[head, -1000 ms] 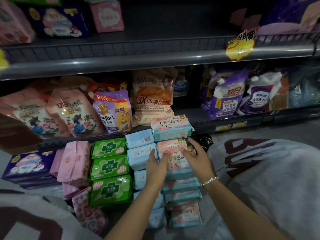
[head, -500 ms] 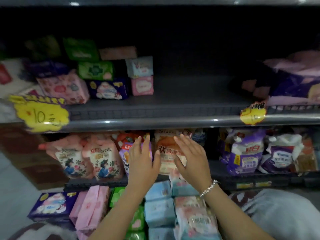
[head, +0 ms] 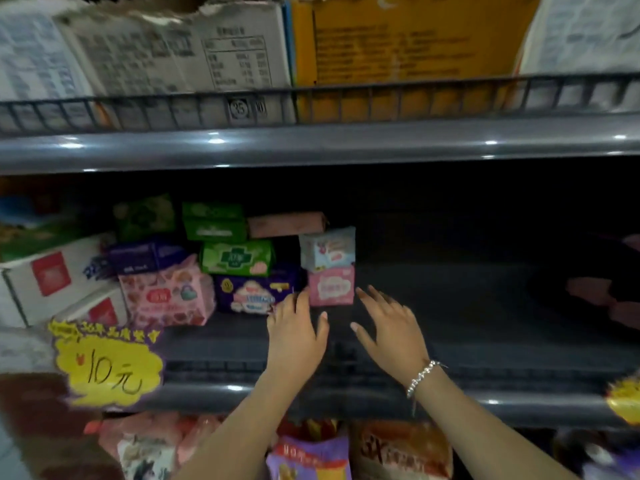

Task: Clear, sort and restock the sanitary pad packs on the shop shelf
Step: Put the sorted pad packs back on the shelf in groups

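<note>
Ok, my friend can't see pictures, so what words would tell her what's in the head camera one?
Two bare hands, left hand and right hand, reach open and empty into a dark shop shelf toward a small pink pack with a pale blue pack stacked on it. Green, purple and pink packs sit left of them, above a yellow price sign.

Both hands raised — fingers spread, empty

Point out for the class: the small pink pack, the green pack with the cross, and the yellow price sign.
pink pack (head: 331, 285): head view, middle of its front face.
green pack (head: 237, 258): head view, on the cross logo.
price sign (head: 109, 367): head view, yellow middle by the number.
</note>
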Demonstrator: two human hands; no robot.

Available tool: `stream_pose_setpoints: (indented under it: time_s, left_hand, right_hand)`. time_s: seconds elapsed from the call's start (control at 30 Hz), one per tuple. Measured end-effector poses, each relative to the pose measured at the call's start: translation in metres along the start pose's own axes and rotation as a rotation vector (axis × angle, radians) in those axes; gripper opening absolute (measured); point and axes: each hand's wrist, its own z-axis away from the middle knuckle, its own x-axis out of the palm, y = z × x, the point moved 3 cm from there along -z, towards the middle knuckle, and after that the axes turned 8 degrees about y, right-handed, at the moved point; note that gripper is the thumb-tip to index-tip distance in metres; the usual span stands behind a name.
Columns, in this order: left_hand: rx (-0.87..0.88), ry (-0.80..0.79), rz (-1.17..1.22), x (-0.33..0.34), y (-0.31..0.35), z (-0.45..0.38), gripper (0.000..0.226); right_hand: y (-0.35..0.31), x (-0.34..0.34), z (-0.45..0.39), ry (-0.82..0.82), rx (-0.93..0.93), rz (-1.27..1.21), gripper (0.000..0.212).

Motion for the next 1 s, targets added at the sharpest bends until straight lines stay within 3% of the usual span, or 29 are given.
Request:
stream_pose_setpoints:
  time_s: [0.2, 0.43, 0.67, 0.87, 1.0]
  left_hand:
    - [-0.121, -0.041, 0.257, 0.046, -0.013, -0.068, 0.069]
    - [-0.260, 0.013, 0.510, 0.085, -0.012, -0.124, 0.063]
    - [-0.351, -0.096, 0.394, 0.100, -0.007, -0.144, 0.062]
    - [-0.355, -0.112, 0.479, 0.089, 0.017, -0.119, 0.046]
    - [-0.401, -0.162, 0.491, 0.075, 0.042, -0.095, 0.048]
  right_hand:
    - [0.030, 0.050, -0.065, -0.115, 0.080, -0.136, 0.076]
    - [0.046, 0.097, -0.121, -0.151, 0.274, -0.566, 0.090]
    - [0.046, 0.098, -0.138, -0.165, 0.448, -0.771, 0.058]
    - [0.053, 0.065, -0.106, -0.057, 0.484, -0.712, 0.055]
    - [0.058, 0.032, -0.077, -0.045, 0.559, -0.693, 0.049]
